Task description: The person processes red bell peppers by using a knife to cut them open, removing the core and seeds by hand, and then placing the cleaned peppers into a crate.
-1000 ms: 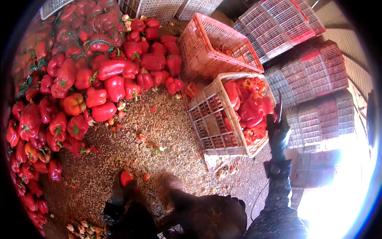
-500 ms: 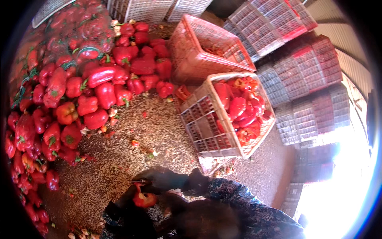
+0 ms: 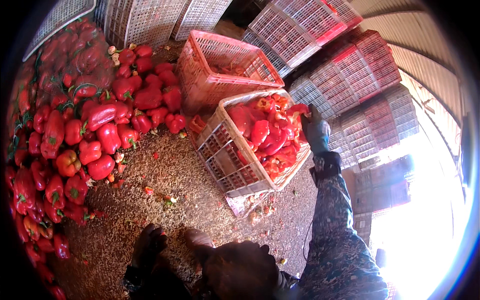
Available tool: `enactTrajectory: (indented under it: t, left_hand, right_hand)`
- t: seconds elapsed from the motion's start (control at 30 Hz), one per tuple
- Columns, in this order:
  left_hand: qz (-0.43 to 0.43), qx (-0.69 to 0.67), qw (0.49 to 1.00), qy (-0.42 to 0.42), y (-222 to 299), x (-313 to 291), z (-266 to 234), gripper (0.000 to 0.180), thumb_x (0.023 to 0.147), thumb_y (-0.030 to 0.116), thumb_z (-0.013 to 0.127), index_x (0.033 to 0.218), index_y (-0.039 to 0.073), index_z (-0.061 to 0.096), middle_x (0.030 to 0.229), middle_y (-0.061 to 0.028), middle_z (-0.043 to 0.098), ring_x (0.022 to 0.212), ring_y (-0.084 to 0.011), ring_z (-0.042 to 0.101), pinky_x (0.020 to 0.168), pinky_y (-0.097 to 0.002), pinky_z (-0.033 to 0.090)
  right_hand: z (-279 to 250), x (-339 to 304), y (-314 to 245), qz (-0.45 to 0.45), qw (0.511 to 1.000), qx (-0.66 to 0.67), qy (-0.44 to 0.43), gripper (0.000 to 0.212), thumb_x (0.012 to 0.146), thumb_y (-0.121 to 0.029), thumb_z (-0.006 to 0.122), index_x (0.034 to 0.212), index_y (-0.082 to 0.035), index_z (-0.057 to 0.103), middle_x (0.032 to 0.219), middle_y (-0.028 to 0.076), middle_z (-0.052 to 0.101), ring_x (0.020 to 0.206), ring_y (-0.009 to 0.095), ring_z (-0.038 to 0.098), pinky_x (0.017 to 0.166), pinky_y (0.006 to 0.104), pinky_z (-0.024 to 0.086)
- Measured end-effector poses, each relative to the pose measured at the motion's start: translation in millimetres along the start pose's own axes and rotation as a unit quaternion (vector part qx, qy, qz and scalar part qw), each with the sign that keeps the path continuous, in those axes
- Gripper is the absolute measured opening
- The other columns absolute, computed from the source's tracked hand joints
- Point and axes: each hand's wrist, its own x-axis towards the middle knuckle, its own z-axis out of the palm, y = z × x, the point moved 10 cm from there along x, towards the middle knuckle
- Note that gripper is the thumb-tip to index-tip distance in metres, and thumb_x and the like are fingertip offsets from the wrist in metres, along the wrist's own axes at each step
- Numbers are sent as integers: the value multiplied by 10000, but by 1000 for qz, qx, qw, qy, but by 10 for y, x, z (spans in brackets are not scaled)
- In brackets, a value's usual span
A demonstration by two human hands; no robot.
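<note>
Your right hand (image 3: 316,129) is touching pepper piece (image 3: 299,108) at crate (image 3: 227,159) edge, right of centre; high heap (image 3: 274,145) could be shedding it outside. Left hand (image 3: 149,245) lower left. Cannot tell either grip.

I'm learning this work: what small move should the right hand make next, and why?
Probably let the red pepper piece drop into the pale crate: the right hand appears to hold it at the rim, and cut peppers lie inside.

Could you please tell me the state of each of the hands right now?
Left hand: too dark to tell whether open or closed.
Right hand: at a red pepper piece over the crate; grip cannot be told.
</note>
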Motion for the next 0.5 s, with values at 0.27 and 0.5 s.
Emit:
enactTrajectory:
  t: [0.27,0.5]
  left_hand:
    - [177,450,871,-84,56,230,41,155,901,125,604,1033,47,581,1030,-79,557,1041,-271,541,918,-363,447]
    - [-64,200,978,-4,-697,314,-477,117,999,168,558,1083,88,564,942,-9,584,827,-95,573,727,-241,499]
  right_hand:
    - [310,-960,-2095,-79,890,418,-167,423,906,-67,676,1318,-77,582,918,135,702,731,156,665,643,330,529]
    - [3145,-1156,-3249,28,813,534,-232,371,925,-116,615,1281,-22,564,929,90,685,826,250,654,737,369,531]
